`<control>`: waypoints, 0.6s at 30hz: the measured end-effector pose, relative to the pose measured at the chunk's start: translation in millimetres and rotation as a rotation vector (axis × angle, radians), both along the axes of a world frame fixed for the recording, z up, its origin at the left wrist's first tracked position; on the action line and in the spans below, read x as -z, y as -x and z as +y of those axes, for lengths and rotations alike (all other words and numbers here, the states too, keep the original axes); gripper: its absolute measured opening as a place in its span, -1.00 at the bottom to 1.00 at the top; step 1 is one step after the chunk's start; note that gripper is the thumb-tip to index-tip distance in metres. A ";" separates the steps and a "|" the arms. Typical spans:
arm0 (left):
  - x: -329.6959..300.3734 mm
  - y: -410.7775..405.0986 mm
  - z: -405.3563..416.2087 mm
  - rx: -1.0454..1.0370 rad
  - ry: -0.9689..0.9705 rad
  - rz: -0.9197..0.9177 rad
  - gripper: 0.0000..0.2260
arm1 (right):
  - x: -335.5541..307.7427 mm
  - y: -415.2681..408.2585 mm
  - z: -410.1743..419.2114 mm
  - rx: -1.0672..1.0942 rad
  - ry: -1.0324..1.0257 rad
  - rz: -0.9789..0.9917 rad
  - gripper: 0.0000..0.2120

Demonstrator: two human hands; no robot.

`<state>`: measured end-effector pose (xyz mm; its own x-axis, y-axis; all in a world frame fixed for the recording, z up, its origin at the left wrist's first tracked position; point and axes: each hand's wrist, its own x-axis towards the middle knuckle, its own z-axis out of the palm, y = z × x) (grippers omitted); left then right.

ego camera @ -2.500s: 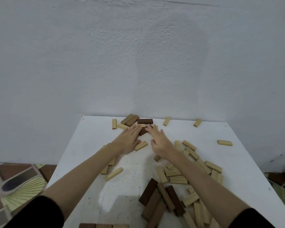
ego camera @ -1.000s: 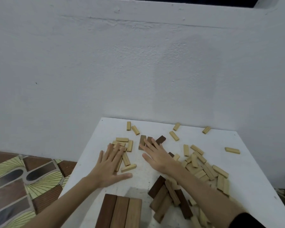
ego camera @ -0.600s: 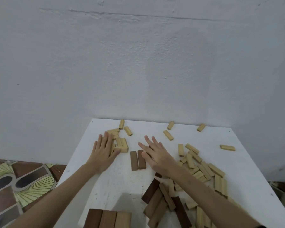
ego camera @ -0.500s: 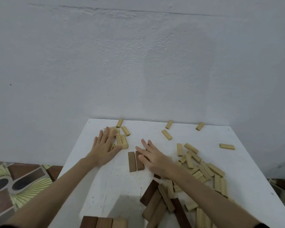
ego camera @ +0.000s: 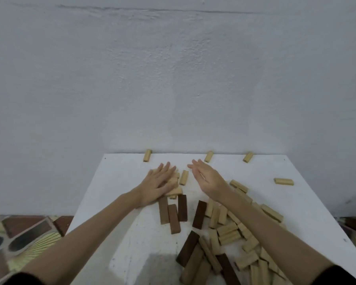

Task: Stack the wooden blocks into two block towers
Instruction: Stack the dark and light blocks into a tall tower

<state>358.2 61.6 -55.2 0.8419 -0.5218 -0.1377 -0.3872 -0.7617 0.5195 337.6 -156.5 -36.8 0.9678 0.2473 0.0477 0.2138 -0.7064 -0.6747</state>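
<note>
Wooden blocks, pale and dark brown, lie scattered on a white table (ego camera: 119, 182). My left hand (ego camera: 156, 186) lies flat with straight fingers on a small heap of pale blocks (ego camera: 176, 189) at the table's middle back. My right hand (ego camera: 208, 178) hovers just to the right, fingers straight, edge down, holding nothing. Three brown blocks (ego camera: 173, 210) lie side by side just in front of my left hand, with a darker one (ego camera: 199, 214) to their right.
A big jumble of pale blocks (ego camera: 234, 229) spreads along the right side under my right forearm. More brown blocks (ego camera: 193, 262) pile at the front. Single pale blocks (ego camera: 284, 181) lie near the back edge by the wall. Patterned floor shows left.
Both hands have moved toward the back of the table. My left hand now covers the pale heap; my right hand has lifted off the brown blocks, and more brown blocks lie side by side.
</note>
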 end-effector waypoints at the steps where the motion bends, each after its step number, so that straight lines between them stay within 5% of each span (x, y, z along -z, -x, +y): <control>1: -1.4 2.6 4.7 -0.054 0.078 -0.028 -0.48 | 1.4 -6.9 5.7 0.008 0.048 -0.008 -0.59; 5: -4.4 17.4 48.0 -0.440 0.383 -0.087 -0.56 | 6.6 -31.2 53.4 -0.105 0.385 -0.027 -0.38; 10: 3.2 45.1 89.5 -0.639 0.445 -0.072 -0.58 | 16.4 -46.5 124.8 -0.249 0.510 -0.077 -0.11; 18: 0.0 60.8 93.2 -0.579 0.248 -0.126 -0.56 | 35.6 -56.7 125.9 -0.225 0.602 -0.103 -0.30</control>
